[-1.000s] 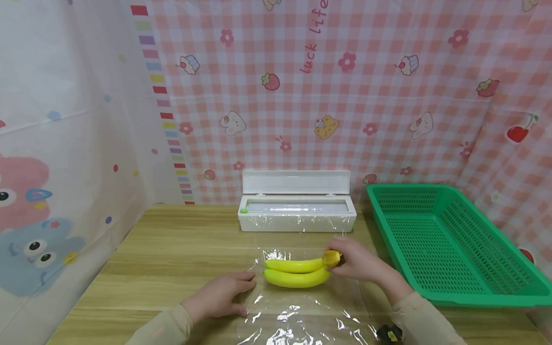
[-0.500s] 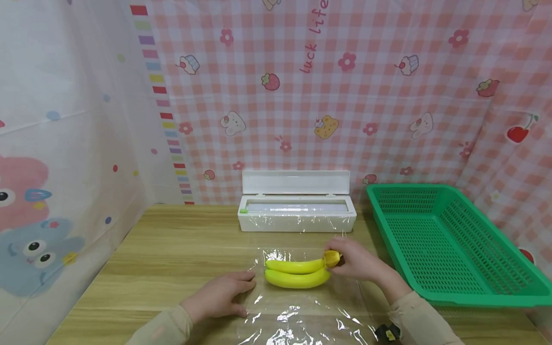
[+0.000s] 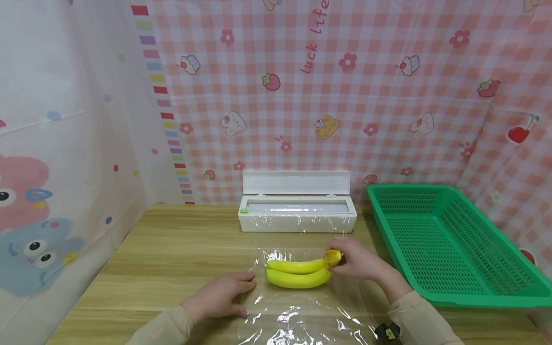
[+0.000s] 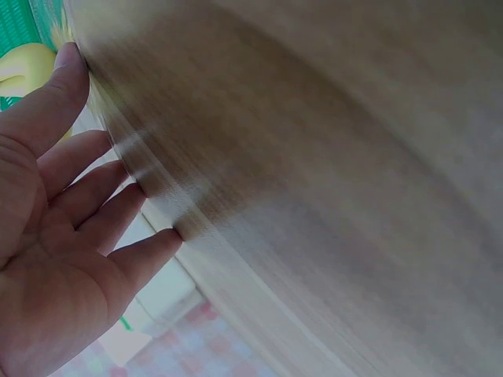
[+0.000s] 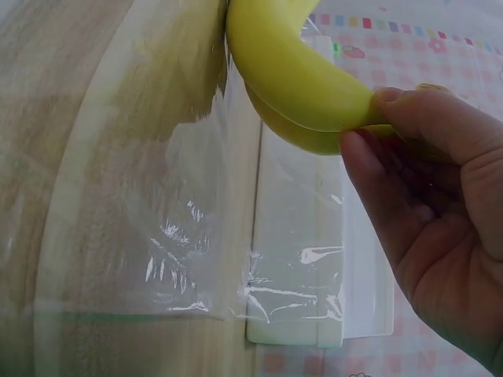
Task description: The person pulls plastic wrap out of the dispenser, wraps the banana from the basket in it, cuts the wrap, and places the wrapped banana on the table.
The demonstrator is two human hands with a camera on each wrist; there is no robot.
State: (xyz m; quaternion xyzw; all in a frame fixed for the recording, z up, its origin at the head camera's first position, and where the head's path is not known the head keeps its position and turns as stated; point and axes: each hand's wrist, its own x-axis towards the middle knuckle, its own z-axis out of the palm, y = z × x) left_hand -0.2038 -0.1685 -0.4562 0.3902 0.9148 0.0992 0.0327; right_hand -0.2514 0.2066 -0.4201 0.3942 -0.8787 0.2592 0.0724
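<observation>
A bunch of yellow bananas [image 3: 297,279] lies on a sheet of clear cling film [image 3: 293,311] spread over the wooden table. My right hand [image 3: 355,259] pinches the bunch by its stem end, thumb on one side and fingers on the other, as the right wrist view shows. To the left of the banana tips, my left hand [image 3: 222,293] rests on the table with its fingertips down at the film's left edge. Its fingers [image 4: 106,216] are spread and relaxed, holding nothing. Behind the bananas stands a white cling film dispenser [image 3: 297,221], lid raised, with film running out over its front.
A green plastic basket [image 3: 457,300] stands at the right of the table. Near my right sleeve lies a small black object [image 3: 387,331] with a yellow mark. Patterned cloth [image 3: 276,105] hangs behind and at both sides of the wooden table [image 3: 181,239].
The bananas have shifted very slightly to the right with my right hand still on their stem. My left hand has stayed in place.
</observation>
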